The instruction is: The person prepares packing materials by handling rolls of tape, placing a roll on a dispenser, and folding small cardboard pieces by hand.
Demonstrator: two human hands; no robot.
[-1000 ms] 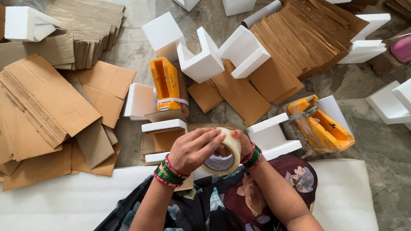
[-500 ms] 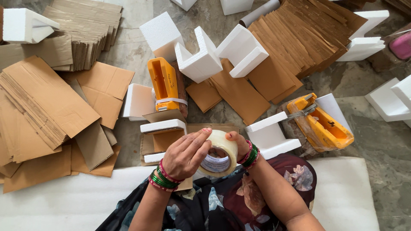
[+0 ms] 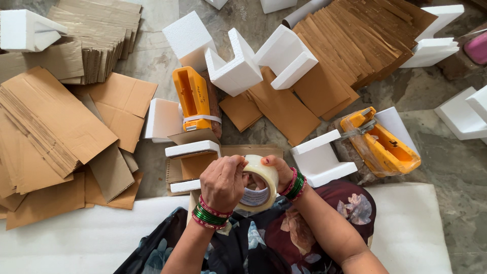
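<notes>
A mottled grey stone floor (image 3: pixel 162 56) is seen throughout, evenly lit by soft daylight. Flat cardboard sheets (image 3: pixel 45 127) are stacked at the left and far right (image 3: pixel 365 40). White foam blocks (image 3: pixel 238 66) are scattered at the far centre and right edge. A white foam sheet (image 3: pixel 66 243) is spread along the near side.

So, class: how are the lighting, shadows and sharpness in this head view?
Head view: soft, even daylight; faint shadows beside the white foam blocks; no strong glare on the tape roll held by the left hand and right hand; sharp throughout, slight wide-angle bending at the edges.
</notes>
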